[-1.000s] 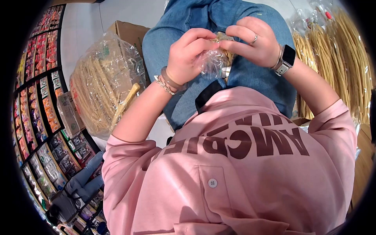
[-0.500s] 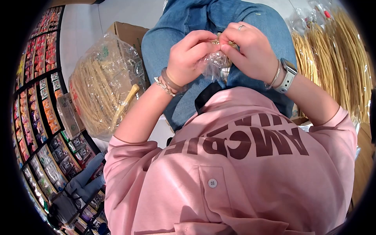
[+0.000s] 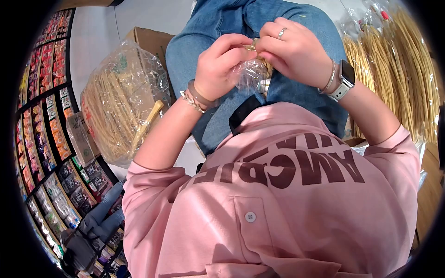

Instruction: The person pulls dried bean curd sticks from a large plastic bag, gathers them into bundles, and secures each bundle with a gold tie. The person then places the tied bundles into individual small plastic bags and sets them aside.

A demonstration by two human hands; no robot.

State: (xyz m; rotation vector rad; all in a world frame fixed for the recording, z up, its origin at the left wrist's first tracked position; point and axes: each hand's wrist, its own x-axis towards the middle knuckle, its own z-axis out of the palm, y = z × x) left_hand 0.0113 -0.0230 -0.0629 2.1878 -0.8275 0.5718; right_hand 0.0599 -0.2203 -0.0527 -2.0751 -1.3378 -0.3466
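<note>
My left hand (image 3: 221, 65) pinches the gathered top of a clear plastic bag (image 3: 251, 76), above my lap. My right hand (image 3: 296, 50), with a ring on it, has its fingers closed at the same bunched spot, touching the left fingertips. Small yellowish bits (image 3: 254, 45) show between the fingers, too covered to name. The bag hangs below the left fingers, crumpled and shiny. What lies inside it is mostly hidden by the hands.
To the left, a large clear bag of thin pale yellow sticks (image 3: 118, 102) leans by a cardboard box (image 3: 150, 44). More bagged long yellow sticks (image 3: 389, 78) stand on the right. Shelves of packaged goods (image 3: 55, 129) line the far left, where another person (image 3: 81, 248) is.
My right hand has turned at the wrist and risen slightly, so the watch face now shows. The left hand has shifted a little up and left. Both still pinch the bag's top.
</note>
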